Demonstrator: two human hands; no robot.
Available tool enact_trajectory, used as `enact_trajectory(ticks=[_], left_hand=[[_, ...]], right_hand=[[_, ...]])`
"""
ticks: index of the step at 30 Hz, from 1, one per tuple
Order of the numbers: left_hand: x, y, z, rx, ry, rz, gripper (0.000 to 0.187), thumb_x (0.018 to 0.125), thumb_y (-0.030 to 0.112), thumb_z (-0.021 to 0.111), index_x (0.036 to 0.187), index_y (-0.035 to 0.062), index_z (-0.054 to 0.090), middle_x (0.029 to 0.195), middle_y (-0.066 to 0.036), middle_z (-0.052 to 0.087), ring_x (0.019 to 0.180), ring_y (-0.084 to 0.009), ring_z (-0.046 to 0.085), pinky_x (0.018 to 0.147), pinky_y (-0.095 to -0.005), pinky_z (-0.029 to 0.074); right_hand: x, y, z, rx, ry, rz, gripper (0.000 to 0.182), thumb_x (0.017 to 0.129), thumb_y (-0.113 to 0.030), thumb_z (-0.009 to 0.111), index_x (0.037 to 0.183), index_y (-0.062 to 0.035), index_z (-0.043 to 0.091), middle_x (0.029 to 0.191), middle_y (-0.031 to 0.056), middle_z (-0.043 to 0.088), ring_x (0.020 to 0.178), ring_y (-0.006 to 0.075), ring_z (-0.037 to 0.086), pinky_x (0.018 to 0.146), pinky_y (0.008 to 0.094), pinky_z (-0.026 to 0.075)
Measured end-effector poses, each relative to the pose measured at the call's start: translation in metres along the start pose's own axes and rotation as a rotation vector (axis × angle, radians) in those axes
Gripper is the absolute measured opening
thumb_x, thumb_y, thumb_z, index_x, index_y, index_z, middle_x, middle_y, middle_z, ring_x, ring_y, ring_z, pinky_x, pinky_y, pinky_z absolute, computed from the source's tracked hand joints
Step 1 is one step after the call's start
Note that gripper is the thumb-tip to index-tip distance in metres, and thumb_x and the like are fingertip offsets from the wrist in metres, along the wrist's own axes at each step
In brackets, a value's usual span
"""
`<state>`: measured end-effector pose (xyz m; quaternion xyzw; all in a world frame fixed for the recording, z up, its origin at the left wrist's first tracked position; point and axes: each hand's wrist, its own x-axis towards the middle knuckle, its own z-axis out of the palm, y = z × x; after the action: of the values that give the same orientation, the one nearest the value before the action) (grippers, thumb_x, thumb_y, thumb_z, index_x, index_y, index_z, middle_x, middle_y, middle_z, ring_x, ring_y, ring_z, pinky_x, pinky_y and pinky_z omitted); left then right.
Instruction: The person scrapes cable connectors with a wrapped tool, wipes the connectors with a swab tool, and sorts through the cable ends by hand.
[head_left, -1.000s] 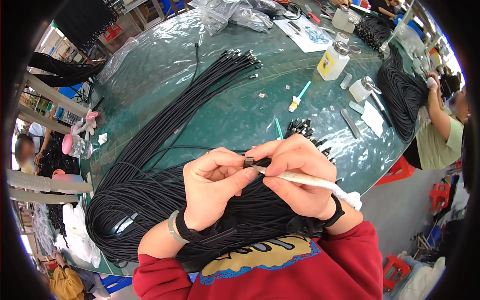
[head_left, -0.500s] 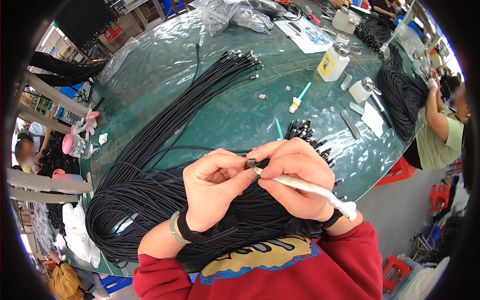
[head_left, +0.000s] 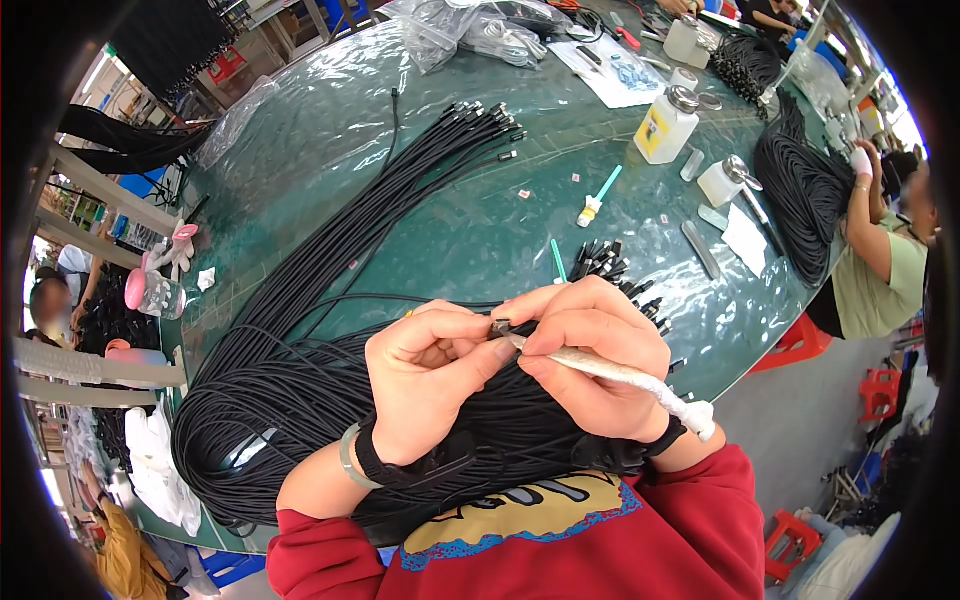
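My left hand (head_left: 430, 375) pinches a small dark cable connector (head_left: 502, 326) between thumb and fingers, just above the big bundle of black cables (head_left: 250, 400). Close against it, my right hand (head_left: 600, 350) grips a white, cloth-wrapped stick (head_left: 625, 376). The stick's narrow tip meets the connector, and its thick end juts out past my right wrist. Metal cable ends (head_left: 490, 120) fan out at the bundle's far end, and more connectors (head_left: 600, 262) lie just beyond my right hand.
Bottles (head_left: 666, 125) with metal caps, a teal-handled brush (head_left: 600, 195) and a white paper (head_left: 744, 238) lie on the green table (head_left: 450, 220). Plastic bags (head_left: 490, 35) are at the back. A co-worker (head_left: 885, 250) sits at the right beside another cable bundle (head_left: 795, 190).
My hands and the stick have barely moved. At the right, the co-worker's arm has shifted slightly, and the person in yellow at the lower left has moved a little.
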<state>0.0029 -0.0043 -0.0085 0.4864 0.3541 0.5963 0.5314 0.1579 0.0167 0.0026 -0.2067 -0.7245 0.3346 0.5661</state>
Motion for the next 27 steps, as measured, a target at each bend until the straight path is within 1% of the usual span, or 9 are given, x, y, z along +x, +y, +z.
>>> enact_trajectory(ticks=[6, 10, 13, 18, 21, 22, 24, 25, 27], left_hand=[[0.000, -0.001, 0.000, 0.020, 0.009, -0.011, 0.016, 0.067, -0.012, 0.063, 0.080, -0.0027, 0.058, 0.078, -0.006, 0.056, 0.058, -0.0053, 0.052, 0.047, -0.0157, 0.042], [0.001, 0.002, 0.002, -0.045, 0.022, -0.092, 0.013, 0.070, -0.009, 0.062, 0.080, -0.0018, 0.058, 0.075, -0.005, 0.058, 0.057, -0.0039, 0.052, 0.045, -0.0148, 0.041], [0.001, 0.006, 0.003, -0.086, 0.036, -0.226, 0.009, 0.072, -0.006, 0.062, 0.079, -0.0010, 0.058, 0.072, -0.004, 0.059, 0.056, -0.0027, 0.051, 0.044, -0.0139, 0.039], [0.003, 0.005, 0.001, -0.129, -0.010, -0.259, 0.010, 0.075, -0.002, 0.060, 0.084, -0.0015, 0.056, 0.072, -0.005, 0.060, 0.053, -0.0025, 0.049, 0.042, -0.0135, 0.036], [0.006, 0.006, 0.002, -0.111, -0.100, -0.349, 0.011, 0.080, 0.005, 0.056, 0.088, -0.0017, 0.054, 0.071, -0.006, 0.060, 0.048, -0.0023, 0.045, 0.040, -0.0132, 0.032], [0.007, 0.005, 0.001, -0.115, -0.113, -0.354, 0.011, 0.080, 0.005, 0.056, 0.088, -0.0017, 0.054, 0.071, -0.006, 0.060, 0.048, -0.0023, 0.045, 0.040, -0.0132, 0.032], [0.009, 0.002, -0.002, -0.054, -0.205, -0.388, 0.014, 0.082, 0.008, 0.052, 0.092, -0.0024, 0.053, 0.066, -0.006, 0.057, 0.042, -0.0034, 0.039, 0.038, -0.0154, 0.029], [0.010, -0.001, -0.002, -0.027, -0.250, -0.403, 0.016, 0.083, 0.009, 0.050, 0.094, -0.0028, 0.052, 0.064, -0.006, 0.056, 0.039, -0.0040, 0.036, 0.037, -0.0166, 0.027], [0.010, -0.007, 0.001, -0.080, -0.257, -0.420, 0.018, 0.084, 0.010, 0.049, 0.096, -0.0034, 0.052, 0.064, -0.006, 0.056, 0.039, -0.0038, 0.035, 0.037, -0.0169, 0.026]], right_hand=[[-0.001, -0.001, -0.003, 0.001, -0.004, 0.037, 0.008, 0.071, 0.005, 0.060, 0.077, 0.0031, 0.055, 0.074, 0.0096, 0.049, 0.080, 0.0283, 0.060, 0.068, 0.0331, 0.049], [-0.001, 0.001, -0.004, -0.009, -0.013, 0.046, 0.006, 0.072, 0.004, 0.059, 0.077, 0.0031, 0.055, 0.074, 0.0098, 0.050, 0.081, 0.0277, 0.060, 0.068, 0.0324, 0.049], [-0.004, 0.003, -0.003, 0.018, 0.024, 0.120, 0.005, 0.073, 0.004, 0.059, 0.076, 0.0028, 0.054, 0.074, 0.0099, 0.051, 0.081, 0.0264, 0.060, 0.067, 0.0311, 0.048], [-0.001, 0.003, -0.005, 0.009, 0.062, 0.127, 0.006, 0.072, 0.006, 0.058, 0.074, 0.0019, 0.054, 0.075, 0.0097, 0.053, 0.080, 0.0248, 0.060, 0.066, 0.0291, 0.047], [0.001, 0.009, -0.023, -0.174, 0.094, 0.172, 0.005, 0.072, 0.003, 0.059, 0.075, 0.0023, 0.055, 0.074, 0.0076, 0.053, 0.076, 0.0202, 0.059, 0.064, 0.0252, 0.044], [0.002, 0.008, -0.033, -0.185, 0.102, 0.176, 0.005, 0.072, 0.003, 0.059, 0.075, 0.0023, 0.055, 0.074, 0.0076, 0.053, 0.076, 0.0202, 0.059, 0.064, 0.0252, 0.044], [0.003, 0.004, -0.062, -0.349, 0.012, 0.565, 0.011, 0.073, -0.007, 0.061, 0.075, 0.0025, 0.055, 0.074, 0.0055, 0.055, 0.071, 0.0150, 0.057, 0.062, 0.0231, 0.042], [0.003, 0.007, -0.079, -0.362, 0.017, 0.574, 0.011, 0.073, -0.007, 0.061, 0.075, 0.0025, 0.055, 0.074, 0.0055, 0.055, 0.071, 0.0150, 0.057, 0.062, 0.0231, 0.042], [0.001, 0.013, -0.109, -0.719, -0.206, 1.077, 0.021, 0.072, -0.018, 0.064, 0.075, 0.0019, 0.057, 0.068, 0.0059, 0.056, 0.064, 0.0148, 0.055, 0.058, 0.0241, 0.042]])
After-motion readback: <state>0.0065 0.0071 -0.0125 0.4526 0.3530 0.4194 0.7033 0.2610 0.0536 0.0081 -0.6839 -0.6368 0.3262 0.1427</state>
